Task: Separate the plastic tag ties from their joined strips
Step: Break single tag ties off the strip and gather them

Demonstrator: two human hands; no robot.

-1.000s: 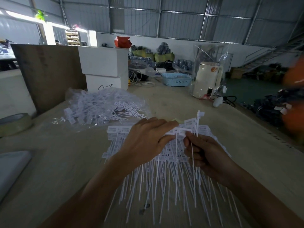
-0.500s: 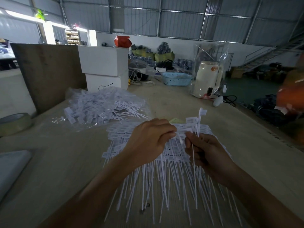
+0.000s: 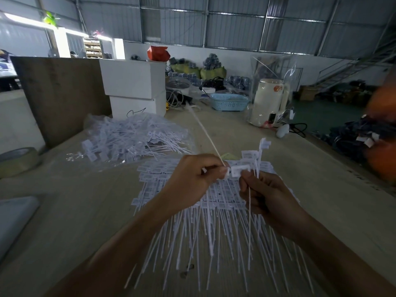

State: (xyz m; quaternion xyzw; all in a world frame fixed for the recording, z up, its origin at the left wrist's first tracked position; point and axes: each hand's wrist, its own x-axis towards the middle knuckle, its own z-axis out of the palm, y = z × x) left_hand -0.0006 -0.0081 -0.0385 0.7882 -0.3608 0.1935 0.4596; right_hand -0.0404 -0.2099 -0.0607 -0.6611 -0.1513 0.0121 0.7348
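Left hand (image 3: pixel 190 179): raised over the table, fingers curled, grip pinched on one single tie (image 3: pixel 205 133) near its head; the tie's thin tail slants up and away from the hand toward the far side of the table.
Right hand (image 3: pixel 270 198): just right of the left hand, fingers curled, grip closed round a small bunch of ties (image 3: pixel 258 159) that stand upright above the fist, their tag heads at the top; one thin tail hangs down below the fist.
Between the hands: a white tag head (image 3: pixel 240 169) lies against the left thumb tip and the right fingertips; I cannot tell which hand carries it.
Joined strips (image 3: pixel 192 211): a wide layered heap flat on the table under both hands, tag heads in rows at the far edge, tails fanned out toward the person.
Bag of ties (image 3: pixel 130 138): a clear plastic bag heaped with white ties, on the table beyond and left of the hands, apart from the heap.
Table (image 3: pixel 81 211): pale wooden top.
Tape roll (image 3: pixel 17 161): at the left edge of the table.
White boxes (image 3: pixel 135 86): two stacked, behind the bag.
Wooden board (image 3: pixel 62 93): upright, left of the boxes.
Blue basket (image 3: pixel 229 102): far side of the table.
Cream kettle (image 3: pixel 269 101): wrapped in clear plastic, right of the basket.
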